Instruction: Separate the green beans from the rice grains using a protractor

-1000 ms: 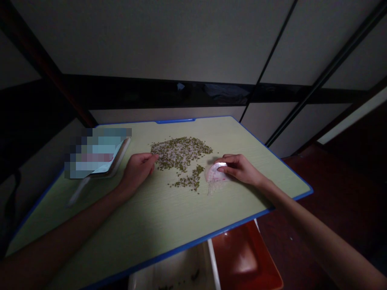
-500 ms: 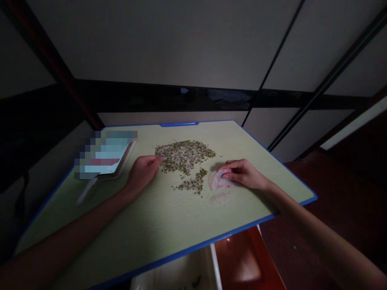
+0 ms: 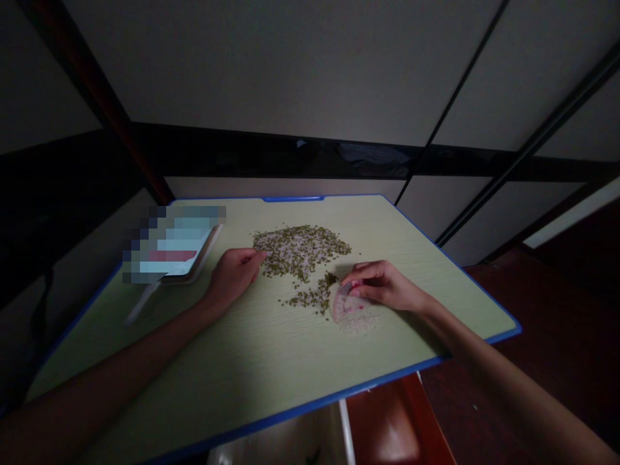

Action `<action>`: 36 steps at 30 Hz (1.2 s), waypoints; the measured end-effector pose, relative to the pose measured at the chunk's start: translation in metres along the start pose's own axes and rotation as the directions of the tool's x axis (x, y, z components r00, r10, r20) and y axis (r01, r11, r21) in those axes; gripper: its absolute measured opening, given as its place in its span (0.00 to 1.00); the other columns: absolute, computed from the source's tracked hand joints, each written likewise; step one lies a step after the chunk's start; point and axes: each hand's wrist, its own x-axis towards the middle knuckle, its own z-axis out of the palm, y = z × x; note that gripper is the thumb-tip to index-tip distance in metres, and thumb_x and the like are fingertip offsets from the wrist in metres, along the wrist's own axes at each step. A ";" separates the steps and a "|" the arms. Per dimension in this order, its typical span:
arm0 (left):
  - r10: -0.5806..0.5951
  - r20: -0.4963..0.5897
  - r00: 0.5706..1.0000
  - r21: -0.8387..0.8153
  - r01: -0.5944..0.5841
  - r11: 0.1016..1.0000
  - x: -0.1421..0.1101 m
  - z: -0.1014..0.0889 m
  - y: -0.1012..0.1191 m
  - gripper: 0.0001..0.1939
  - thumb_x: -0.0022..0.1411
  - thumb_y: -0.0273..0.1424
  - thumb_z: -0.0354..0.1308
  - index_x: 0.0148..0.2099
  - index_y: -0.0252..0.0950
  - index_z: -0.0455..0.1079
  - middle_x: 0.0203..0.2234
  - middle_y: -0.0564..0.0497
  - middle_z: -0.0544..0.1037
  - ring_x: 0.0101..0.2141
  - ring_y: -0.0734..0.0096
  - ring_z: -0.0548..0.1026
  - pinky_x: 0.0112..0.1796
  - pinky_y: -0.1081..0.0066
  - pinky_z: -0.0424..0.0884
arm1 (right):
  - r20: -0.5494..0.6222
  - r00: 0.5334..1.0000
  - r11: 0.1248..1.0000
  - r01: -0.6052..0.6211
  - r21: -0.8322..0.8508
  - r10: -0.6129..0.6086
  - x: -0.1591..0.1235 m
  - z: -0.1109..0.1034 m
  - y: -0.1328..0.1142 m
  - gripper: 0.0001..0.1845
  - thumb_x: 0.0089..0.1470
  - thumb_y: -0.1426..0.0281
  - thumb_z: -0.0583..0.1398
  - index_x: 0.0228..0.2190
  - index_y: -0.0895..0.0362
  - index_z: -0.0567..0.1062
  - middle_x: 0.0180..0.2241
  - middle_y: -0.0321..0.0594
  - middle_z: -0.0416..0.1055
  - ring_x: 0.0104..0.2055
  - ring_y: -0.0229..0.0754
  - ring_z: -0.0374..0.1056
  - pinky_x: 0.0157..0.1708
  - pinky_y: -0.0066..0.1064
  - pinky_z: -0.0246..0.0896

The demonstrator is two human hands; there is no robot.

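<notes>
- Change: relative to the grains, the right hand [image 3: 375, 283] has slid its clear half-round piece [image 3: 343, 303] (looks like a protractor) leftward over the last second. Its left edge now sits just beside the small green cluster [image 3: 314, 298]; touching or not, can't tell.
- Pale heap [image 3: 359, 324] now shows along the piece's near edge; a second ago it was largely covered or smeared under it.
- For the work in hand, my read: the edge is now at the boundary between green and pale grains. The main pile [image 3: 301, 250] behind is visibly mixed, green with pale, and looks about the same as before.
- Right pose: forearm in from lower right, hand low over the surface [image 3: 227, 368], knuckles up. Grip: narrow, thumb and fingers pinching the half-round piece, which looks slightly tilted.
- Left pose: forearm in from lower left, left hand [image 3: 236, 274] low at the main pile's left edge, fingertips touching or nearly so. Grip: narrow, thumb against fingers. Can't tell if a grain is between them. Pose basically unchanged over the last second.
- Around: pixelated flat slab [image 3: 210, 252] at far left of the surface, white strip-like item [image 3: 143, 302] by its near side. White bin [image 3: 290, 436] and red bin [image 3: 382, 423] sit below the near edge.
</notes>
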 end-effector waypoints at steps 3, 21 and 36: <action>0.008 0.000 1.000 0.000 -0.008 1.000 0.001 0.000 -0.002 0.21 0.52 0.40 0.48 0.12 0.39 0.53 0.05 0.60 0.56 0.13 0.76 0.56 0.20 0.73 0.53 | 0.051 0.997 0.998 0.056 0.000 -0.056 -0.001 0.000 -0.002 0.09 0.51 0.74 0.59 0.35 0.58 0.78 0.27 0.39 0.70 0.29 0.36 0.64 0.28 0.29 0.60; 0.004 0.004 1.000 0.022 -0.004 1.000 0.001 0.000 -0.001 0.21 0.51 0.41 0.47 0.11 0.40 0.54 0.06 0.59 0.56 0.13 0.76 0.57 0.21 0.72 0.53 | 0.038 0.999 0.999 0.007 0.038 -0.008 0.020 0.004 0.002 0.09 0.50 0.73 0.60 0.35 0.60 0.78 0.27 0.39 0.69 0.25 0.35 0.61 0.21 0.27 0.55; -0.044 0.006 0.999 -0.010 0.044 0.999 0.001 0.000 0.002 0.20 0.50 0.41 0.48 0.11 0.40 0.54 0.07 0.59 0.56 0.14 0.76 0.57 0.20 0.72 0.54 | 0.014 1.000 0.996 -0.010 0.090 0.009 0.018 -0.001 0.015 0.10 0.48 0.71 0.62 0.35 0.58 0.78 0.27 0.40 0.75 0.25 0.35 0.65 0.21 0.27 0.60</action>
